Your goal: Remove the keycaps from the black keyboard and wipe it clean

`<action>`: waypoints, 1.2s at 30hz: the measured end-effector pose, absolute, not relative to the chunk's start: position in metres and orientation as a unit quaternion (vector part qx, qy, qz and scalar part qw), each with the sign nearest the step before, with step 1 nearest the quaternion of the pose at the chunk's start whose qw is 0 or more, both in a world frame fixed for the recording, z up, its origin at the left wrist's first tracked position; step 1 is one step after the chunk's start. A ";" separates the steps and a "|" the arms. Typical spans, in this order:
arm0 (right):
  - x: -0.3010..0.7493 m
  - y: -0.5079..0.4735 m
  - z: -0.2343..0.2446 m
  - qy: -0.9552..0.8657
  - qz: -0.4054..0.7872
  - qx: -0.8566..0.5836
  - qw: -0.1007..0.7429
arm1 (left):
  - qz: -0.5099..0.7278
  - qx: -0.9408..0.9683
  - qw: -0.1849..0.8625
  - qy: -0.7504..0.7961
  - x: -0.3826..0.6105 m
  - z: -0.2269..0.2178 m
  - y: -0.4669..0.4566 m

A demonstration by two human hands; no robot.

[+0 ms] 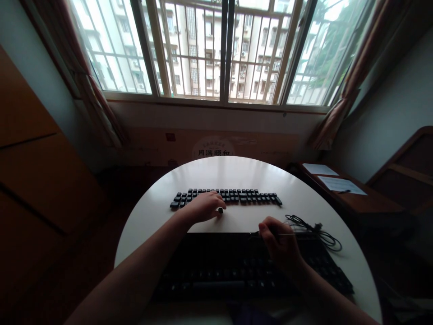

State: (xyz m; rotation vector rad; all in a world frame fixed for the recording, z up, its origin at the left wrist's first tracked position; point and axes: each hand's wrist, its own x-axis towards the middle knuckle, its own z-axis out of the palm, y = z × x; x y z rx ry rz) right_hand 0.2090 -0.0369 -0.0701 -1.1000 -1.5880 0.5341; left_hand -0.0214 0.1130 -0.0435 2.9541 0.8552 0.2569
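Observation:
A black keyboard lies at the near edge of a round white table. Loose black keycaps are laid out in rows further back. My left hand rests over the left part of those rows, its fingers curled, and its fingertips pinch a single black keycap on the tabletop. My right hand is closed above the keyboard's upper right part, holding a thin tool that I cannot make out clearly.
A black cable coils on the table right of the keyboard. A wooden side table with papers stands at the right. A wooden cabinet fills the left. A barred window and curtains are behind.

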 end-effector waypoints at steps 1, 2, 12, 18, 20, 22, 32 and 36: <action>0.209 -0.037 -0.070 -0.667 0.224 -0.462 0.540 | 0.089 0.956 0.027 0.277 -0.022 -0.043 0.113; 0.209 -0.037 -0.070 -0.667 0.223 -0.461 0.541 | 0.094 0.956 0.027 0.277 -0.022 -0.043 0.113; 0.209 -0.037 -0.069 -0.667 0.215 -0.462 0.544 | 0.106 0.947 -0.003 0.302 -0.022 -0.042 0.113; 0.209 -0.038 -0.067 -0.668 0.216 -0.455 0.547 | 0.103 0.942 -0.005 0.320 -0.021 -0.042 0.114; 0.208 -0.038 -0.067 -0.665 0.224 -0.459 0.545 | 0.102 0.939 -0.008 0.329 -0.021 -0.042 0.114; 0.208 -0.038 -0.067 -0.663 0.229 -0.461 0.543 | 0.102 0.936 -0.011 0.337 -0.020 -0.043 0.115; 0.207 -0.041 -0.064 -0.666 0.239 -0.460 0.536 | 0.114 0.933 -0.030 0.341 -0.021 -0.050 0.120; 0.207 -0.040 -0.064 -0.666 0.233 -0.463 0.537 | 0.113 0.931 -0.033 0.344 -0.022 -0.050 0.120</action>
